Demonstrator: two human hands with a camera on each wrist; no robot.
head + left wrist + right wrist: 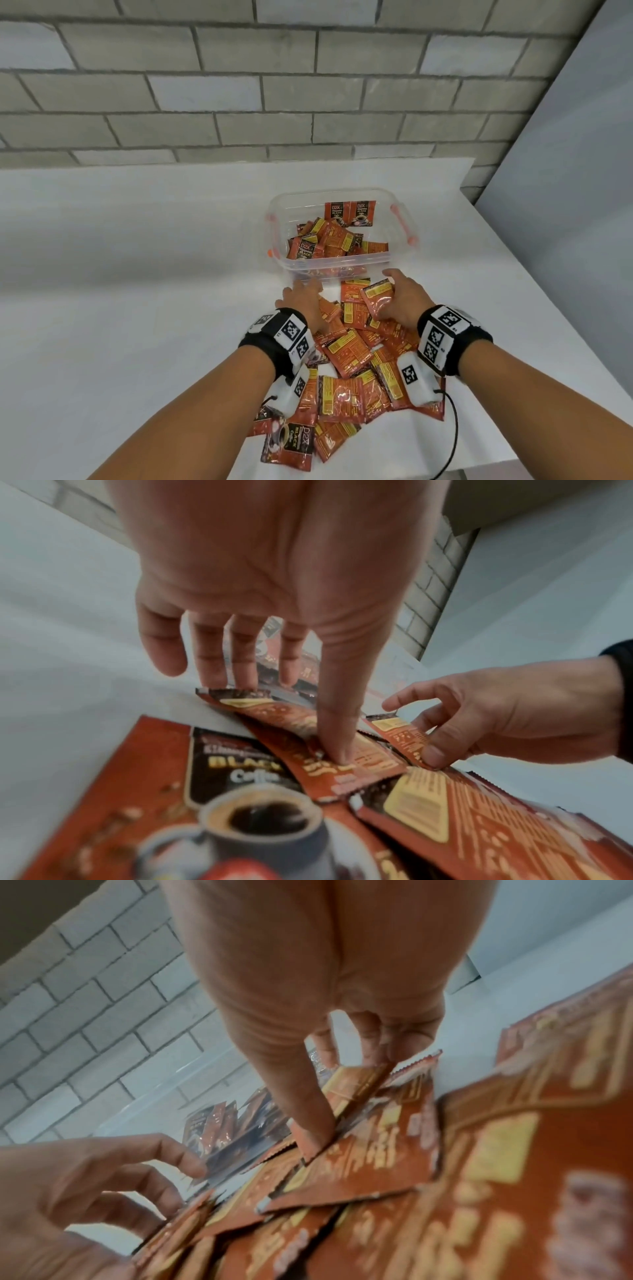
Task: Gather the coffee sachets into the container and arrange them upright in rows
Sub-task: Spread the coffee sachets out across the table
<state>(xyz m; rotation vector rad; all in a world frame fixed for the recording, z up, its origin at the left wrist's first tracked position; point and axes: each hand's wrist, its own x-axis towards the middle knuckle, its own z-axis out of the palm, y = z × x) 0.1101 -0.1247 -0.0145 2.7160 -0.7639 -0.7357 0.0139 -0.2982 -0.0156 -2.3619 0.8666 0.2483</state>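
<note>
Our left hand (303,298) lies spread over the left flank of the loose heap of flat orange-red foil coffee sachets (346,373) on the white tabletop (137,308); in the left wrist view its fingers (240,653) reach straight down to the far edge of one sachet while the thumb presses flat on a neighbour nearer the wrist, so it pins rather than pinches. To the right of that grip, our right hand (399,301) curls round a tilted orange sachet with a yellow label panel (378,297), thumb on its near edge and fingers over the far edge, lifting that end off the heap. Just beyond both sets of fingertips stands the clear rectangular plastic container with orange side clips (397,260), already holding a jumble of sachets, with two propped upright against its far wall. We judge these packets light, thin and slick, bending easily and sliding over one another, so a flat press will likely shove them rather than lift them. Pinching across opposite sealed edges, where the foil is stiffer, seems the surer hold, and squaring a small stack between both hands should keep them from fanning out.
</note>
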